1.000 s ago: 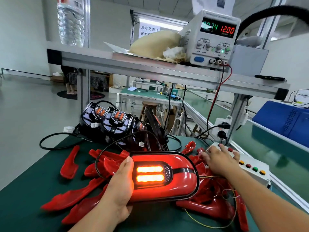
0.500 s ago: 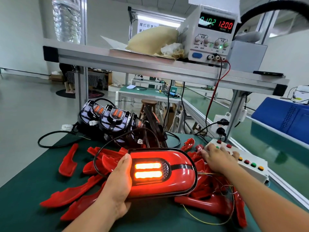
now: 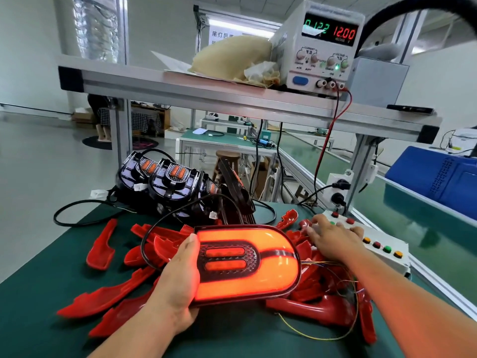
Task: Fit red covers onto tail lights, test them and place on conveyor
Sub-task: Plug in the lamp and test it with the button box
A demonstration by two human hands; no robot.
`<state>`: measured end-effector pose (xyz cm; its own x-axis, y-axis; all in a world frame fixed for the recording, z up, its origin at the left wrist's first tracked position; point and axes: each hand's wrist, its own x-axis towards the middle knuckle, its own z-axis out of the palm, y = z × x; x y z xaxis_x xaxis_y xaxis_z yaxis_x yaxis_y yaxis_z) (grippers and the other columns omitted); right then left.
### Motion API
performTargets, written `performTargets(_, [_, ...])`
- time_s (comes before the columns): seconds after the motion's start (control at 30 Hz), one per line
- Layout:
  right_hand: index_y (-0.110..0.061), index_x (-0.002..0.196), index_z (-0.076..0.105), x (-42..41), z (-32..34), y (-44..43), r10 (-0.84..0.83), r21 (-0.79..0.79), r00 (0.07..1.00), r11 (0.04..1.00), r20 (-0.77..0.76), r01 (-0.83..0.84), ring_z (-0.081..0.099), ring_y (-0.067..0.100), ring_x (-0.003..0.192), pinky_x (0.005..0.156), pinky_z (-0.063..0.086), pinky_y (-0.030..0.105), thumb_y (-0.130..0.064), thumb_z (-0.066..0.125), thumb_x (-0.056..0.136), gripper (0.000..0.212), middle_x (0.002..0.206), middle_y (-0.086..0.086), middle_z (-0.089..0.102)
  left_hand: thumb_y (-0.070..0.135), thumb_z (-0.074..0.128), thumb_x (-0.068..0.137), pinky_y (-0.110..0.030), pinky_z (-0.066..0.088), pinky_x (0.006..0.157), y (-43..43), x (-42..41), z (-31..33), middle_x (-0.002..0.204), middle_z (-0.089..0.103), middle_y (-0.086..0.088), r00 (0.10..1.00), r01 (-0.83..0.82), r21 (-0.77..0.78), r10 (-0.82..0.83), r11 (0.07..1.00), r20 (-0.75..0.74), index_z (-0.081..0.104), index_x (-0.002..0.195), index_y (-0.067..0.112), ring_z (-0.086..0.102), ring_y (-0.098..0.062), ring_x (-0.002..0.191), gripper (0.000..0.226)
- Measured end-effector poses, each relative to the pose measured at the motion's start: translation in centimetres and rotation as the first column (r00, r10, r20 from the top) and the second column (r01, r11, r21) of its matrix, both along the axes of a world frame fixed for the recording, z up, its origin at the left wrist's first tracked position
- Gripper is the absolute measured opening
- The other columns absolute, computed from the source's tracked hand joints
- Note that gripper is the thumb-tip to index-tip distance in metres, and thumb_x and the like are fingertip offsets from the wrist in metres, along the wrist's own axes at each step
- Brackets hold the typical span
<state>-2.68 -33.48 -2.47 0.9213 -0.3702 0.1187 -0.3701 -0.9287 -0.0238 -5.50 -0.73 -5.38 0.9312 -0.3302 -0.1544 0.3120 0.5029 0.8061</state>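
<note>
Since the frame half a second earlier, the glow had switched: the two centre bars had dimmed, the outer U-band now burned orange-red, and the current reading had climbed.

Left hand point(image 3: 178, 275) gripped the tail light point(image 3: 247, 262) by its flat end, thumb on the lens face, holding it tilted up just above the counter point(image 3: 38, 306). Right hand point(image 3: 333, 239) lay flat, fingers spread, on the button box point(image 3: 387, 251); which button it pressed I could not tell.

Judgement: mid-test. To do it well, hold the lamp steady, step through each button, check every zone lights evenly, and keep the thumb clear of the lit band.

Loose red covers point(image 3: 103, 244) lay heaped under and around the lamp. Behind them, bare tail lights point(image 3: 170, 182) were stacked with their cables. Thin wires trailed near the right wrist. A red lead point(image 3: 327, 140) rose to the power supply point(image 3: 317, 47) on the shelf point(image 3: 206, 86), showing 12.00 volts. The conveyor point(image 3: 413, 228) ran along the right, a blue crate point(image 3: 438, 177) beyond it. Further benches stood farther back.
</note>
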Motion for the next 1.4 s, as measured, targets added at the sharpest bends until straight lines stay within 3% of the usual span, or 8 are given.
performTargets(0.3, [-0.038,0.125,0.036,-1.1,2.0,0.7,-0.02,0.188,0.993,0.982,0.118,-0.002,0.052,0.022,0.12,0.109,0.02,0.049,-0.056,0.028,0.098,0.034,0.128,0.0,0.059,0.064,0.039,0.095,-0.054,0.058,0.076,0.0,0.2,-0.2,0.107,0.073,-0.018,0.997,-0.049,0.17,0.036,0.984,0.074,0.066,0.115,0.026,0.071,-0.039,0.096,0.051])
performTargets(0.47, [-0.041,0.126,0.041,-4.5,4.2,2.7,0.126,0.331,0.967,0.923,0.222,-0.196,0.055,0.021,0.117,0.109,0.03,0.046,-0.049,0.042,0.097,0.029,0.113,-0.014,0.05,0.1,0.045,0.052,-0.05,0.044,0.106,0.3,0.5,-0.6,0.136,0.06,0.005,0.951,-0.169,0.392,0.045,0.904,0.305,0.055,0.131,0.044,0.055,-0.021,0.128,0.097])
performTargets(0.63, [-0.049,0.135,0.043,-7.8,0.8,6.1,0.417,0.202,0.896,0.874,0.154,-0.442,0.013,-0.003,0.141,0.116,0.004,0.049,-0.037,0.05,0.094,0.043,0.151,-0.031,0.021,0.101,0.033,0.06,-0.049,0.038,0.112,1.3,-0.1,-0.4,0.146,0.05,0.004,0.918,-0.202,0.493,-0.011,0.846,0.395,0.044,0.143,0.037,0.045,-0.021,0.137,0.105])
performTargets(0.77, [-0.045,0.132,0.05,-8.3,-1.4,7.9,0.429,0.122,0.865,0.874,0.26,-0.47,0.027,-0.001,0.137,0.106,0.008,0.035,-0.03,0.05,0.089,0.046,0.141,-0.028,0.042,0.103,0.039,0.047,-0.051,0.045,0.105,1.9,-2.0,0.6,0.137,0.057,-0.002,0.944,-0.141,0.517,-0.042,0.844,0.328,0.043,0.14,0.04,0.054,-0.028,0.128,0.112])
performTargets(0.9, [-0.039,0.119,0.061,-8.3,-2.2,8.5,0.377,0.072,0.862,0.903,0.339,-0.423,0.035,0.002,0.12,0.089,0.012,0.027,-0.022,0.056,0.085,0.038,0.118,-0.023,0.05,0.08,0.042,0.074,-0.058,0.037,0.11,2.0,-3.2,1.3,0.146,0.049,-0.007,0.977,-0.058,0.454,-0.043,0.889,0.208,0.04,0.146,0.031,0.047,-0.034,0.134,0.087])
performTargets(1.07, [-0.03,0.11,0.065,-8.0,-2.6,8.2,0.403,0.023,0.864,0.903,0.301,-0.429,0.037,0.013,0.118,0.1,0.013,0.033,-0.012,0.053,0.08,0.037,0.113,-0.012,0.052,0.071,0.037,0.09,-0.06,0.042,0.105,2.1,-3.4,1.1,0.145,0.05,-0.008,0.991,-0.038,0.452,-0.025,0.891,0.134,0.04,0.146,0.036,0.052,-0.035,0.129,0.066])
performTargets(1.23, [-0.037,0.118,0.057,-7.7,-2.9,8.2,0.405,0.083,0.843,0.884,0.355,-0.459,0.043,0.012,0.114,0.09,0.011,0.029,-0.014,0.054,0.082,0.043,0.116,-0.015,0.054,0.076,0.032,0.084,-0.058,0.035,0.111,1.9,-3.4,0.8,0.149,0.046,-0.006,0.977,-0.109,0.55,-0.012,0.828,0.211,0.039,0.146,0.04,0.044,-0.032,0.136,0.071])
performTargets(1.4, [-0.036,0.116,0.06,-7.3,-3.0,8.2,0.404,0.044,0.83,0.89,0.385,-0.454,0.045,0.015,0.109,0.084,0.011,0.029,-0.023,0.047,0.092,0.03,0.112,-0.011,0.056,0.056,0.028,0.097,-0.047,0.028,0.119,1.0,-3.8,1.0,0.152,0.042,-0.008,0.915,-0.321,0.684,0.029,0.655,0.402,0.038,0.149,0.017,0.037,-0.026,0.141,0.065])
